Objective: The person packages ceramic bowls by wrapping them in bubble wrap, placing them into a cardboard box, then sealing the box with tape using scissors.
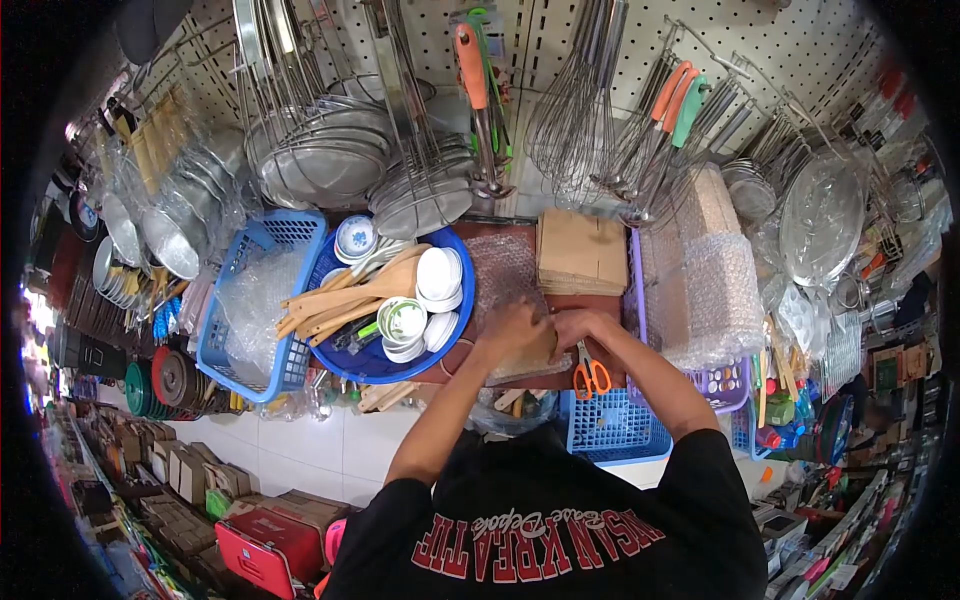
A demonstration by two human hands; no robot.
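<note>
Both my hands rest together on a brown paper-wrapped packet on the red-brown counter. My left hand presses down on the packet's left part, over a sheet of bubble wrap. My right hand touches the packet's right edge, fingers curled against the left hand. Orange-handled scissors lie just below my right hand. A stack of brown paper sheets sits behind the hands.
A round blue basket with wooden spoons and white bowls stands to the left, beside a blue crate of plastic wrap. Bubble-wrap rolls stand at right. Whisks, strainers and metal trays hang on the pegboard behind.
</note>
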